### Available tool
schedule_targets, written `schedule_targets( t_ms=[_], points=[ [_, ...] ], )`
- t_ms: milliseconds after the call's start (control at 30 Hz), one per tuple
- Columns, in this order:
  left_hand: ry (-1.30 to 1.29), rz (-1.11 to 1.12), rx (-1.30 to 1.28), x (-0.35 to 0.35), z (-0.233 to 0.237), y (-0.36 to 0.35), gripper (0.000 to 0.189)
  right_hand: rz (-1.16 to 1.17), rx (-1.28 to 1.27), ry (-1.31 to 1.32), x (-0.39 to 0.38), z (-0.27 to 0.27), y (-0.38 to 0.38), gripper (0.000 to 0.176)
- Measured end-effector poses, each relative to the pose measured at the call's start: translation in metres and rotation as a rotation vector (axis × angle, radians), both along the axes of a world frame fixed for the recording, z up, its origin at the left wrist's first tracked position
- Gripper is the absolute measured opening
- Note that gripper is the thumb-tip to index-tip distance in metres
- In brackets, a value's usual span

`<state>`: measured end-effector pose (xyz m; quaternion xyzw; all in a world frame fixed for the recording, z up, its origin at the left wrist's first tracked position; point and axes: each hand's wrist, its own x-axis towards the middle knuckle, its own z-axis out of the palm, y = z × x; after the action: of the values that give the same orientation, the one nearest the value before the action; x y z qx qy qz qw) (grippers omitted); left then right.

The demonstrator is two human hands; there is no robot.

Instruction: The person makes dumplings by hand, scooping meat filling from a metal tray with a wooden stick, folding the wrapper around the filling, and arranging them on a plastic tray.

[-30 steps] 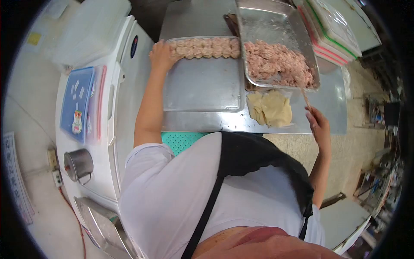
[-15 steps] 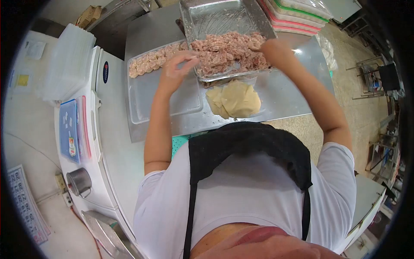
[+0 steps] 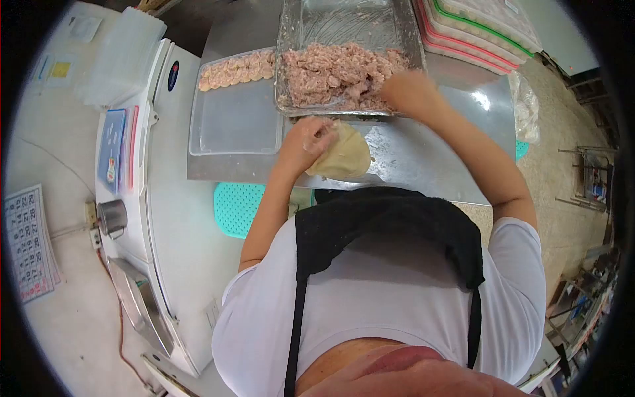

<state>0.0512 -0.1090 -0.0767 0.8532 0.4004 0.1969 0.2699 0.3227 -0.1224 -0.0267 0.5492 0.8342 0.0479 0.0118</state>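
Note:
My left hand (image 3: pixel 309 144) has its fingers closed at the upper left edge of a stack of thin pale dough wrappers (image 3: pixel 347 155). The stack lies on the metal table in front of me. My right hand (image 3: pixel 410 94), smeared by motion, is over the near right side of a deep metal tray (image 3: pixel 286 86). Its fingers look curled, and whatever they hold is hidden. Pink minced meat (image 3: pixel 331 69) fills the tray's near half. Left of it, a shallow clear plastic tray (image 3: pixel 235 126) carries rows of filled dumplings (image 3: pixel 238 70) along its far edge.
Stacked plastic containers (image 3: pixel 473 30) with red and green rims stand at the table's back right. A white appliance (image 3: pixel 182 178) runs along the left, with plastic trays (image 3: pixel 126 56) stacked on it. A turquoise perforated stool (image 3: pixel 238 208) shows below the table's front edge (image 3: pixel 436 196).
My left hand has moved from above the dumpling tray down to the wrappers and closed there. My right hand stays by the meat, slightly lower. The camera view has shifted.

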Motion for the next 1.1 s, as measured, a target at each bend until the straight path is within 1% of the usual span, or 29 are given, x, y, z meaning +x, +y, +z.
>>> schedule_targets(
  t_ms=[33,67,100,167,200,233,267,300,333,367,433,467,500,533,567,633,667,733,767,833,867,900,967,1000,1033,1067,1100],
  points=[
    [-0.023,-0.032,-0.042,0.0,-0.011,-0.004,0.026,0.083,0.002,0.088,-0.004,-0.013,-0.003,0.014],
    [-0.015,-0.022,-0.036,0.0,-0.019,-0.006,0.026,0.092,0.052,0.127,-0.011,-0.009,-0.018,0.014],
    [-0.035,-0.017,-0.046,0.0,-0.025,-0.009,0.026,0.106,0.054,0.134,-0.008,0.003,-0.017,0.014],
    [-0.045,-0.006,-0.059,-0.001,-0.029,-0.015,0.026,0.078,-0.059,-0.028,0.004,0.035,-0.015,0.015],
    [-0.112,0.022,-0.105,-0.002,-0.027,-0.014,0.024,0.02,-0.078,-0.053,0.016,0.038,-0.004,0.016],
    [-0.183,0.052,-0.151,-0.003,-0.026,-0.014,0.023,0.025,-0.079,-0.05,0.022,0.034,0.007,0.016],
    [-0.182,0.059,-0.15,-0.003,-0.027,-0.014,0.023,0.027,-0.002,-0.018,0.026,0.031,0.019,0.016],
    [-0.247,0.108,-0.177,-0.004,-0.028,-0.014,0.021,0.03,0.076,0.013,0.028,0.028,0.025,0.017],
    [-0.312,0.156,-0.203,-0.005,-0.028,-0.014,0.019,0.036,0.077,0.014,0.02,0.015,0.02,0.017],
    [-0.311,0.159,-0.201,-0.008,-0.03,-0.013,0.019,0.06,0.058,0.057,0.004,-0.007,0.009,0.017],
    [-0.654,0.42,-0.556,-0.012,-0.036,-0.008,0.022,0.079,0.04,0.096,-0.002,-0.016,0.0,0.017],
    [-0.66,0.42,-0.558,-0.01,-0.03,-0.006,0.022,0.134,0.053,0.114,0.004,-0.012,-0.002,0.017],
    [-0.983,0.447,-0.805,-0.007,-0.017,-0.005,0.025,0.189,0.061,0.133,0.005,0.001,-0.004,0.017],
    [-1.305,0.464,-1.052,-0.005,-0.007,-0.004,0.029,0.109,-0.105,0.039,0.012,0.021,0.005,0.017],
    [-1.305,0.465,-1.057,-0.007,-0.004,-0.005,0.029,0.107,-0.109,0.037,0.016,0.027,0.007,0.017],
    [-1.218,0.393,-0.882,-0.01,0.002,-0.006,0.035,0.006,-0.082,-0.004,0.024,0.031,0.012,0.017],
    [-1.224,0.394,-0.887,-0.011,0.007,-0.004,0.035,0.006,-0.086,-0.01,0.017,0.021,0.01,0.017],
    [-1.37,0.418,-0.93,-0.016,0.016,0.002,0.036,0.073,-0.052,0.123,-0.006,-0.015,0.0,0.018],
    [-1.369,0.413,-0.932,-0.02,0.015,0.007,0.036,0.069,-0.05,0.122,-0.012,-0.021,-0.001,0.018],
    [-1.539,0.4,-0.893,-0.027,0.013,0.019,0.039,0.0,-0.088,0.224,-0.02,-0.028,-0.001,0.018],
    [-1.541,0.393,-0.897,-0.031,0.013,0.026,0.039,-0.05,-0.167,0.242,-0.021,-0.017,0.001,0.02],
    [-1.577,0.427,-0.865,-0.034,0.013,0.033,0.039,-0.058,-0.166,0.238,-0.021,-0.019,0.002,0.02],
    [-1.616,0.447,-0.836,-0.036,0.016,0.046,0.038,-0.069,-0.348,0.695,-0.017,-0.017,0.007,0.026],
    [-1.524,0.52,-0.767,-0.034,0.017,0.05,0.037,-0.13,-0.44,0.772,-0.016,-0.011,0.008,0.035],
    [-1.43,0.59,-0.698,-0.03,0.018,0.054,0.036,-0.135,-0.435,0.769,-0.02,-0.006,0.009,0.035],
    [-1.431,0.582,-0.704,-0.024,0.019,0.059,0.036,-0.27,-0.474,0.947,-0.027,-0.002,0.009,0.036],
    [-1.468,0.495,-0.83,-0.016,0.02,0.066,0.036,-0.41,-0.507,1.125,-0.033,0.0,0.009,0.037]
  ],
)
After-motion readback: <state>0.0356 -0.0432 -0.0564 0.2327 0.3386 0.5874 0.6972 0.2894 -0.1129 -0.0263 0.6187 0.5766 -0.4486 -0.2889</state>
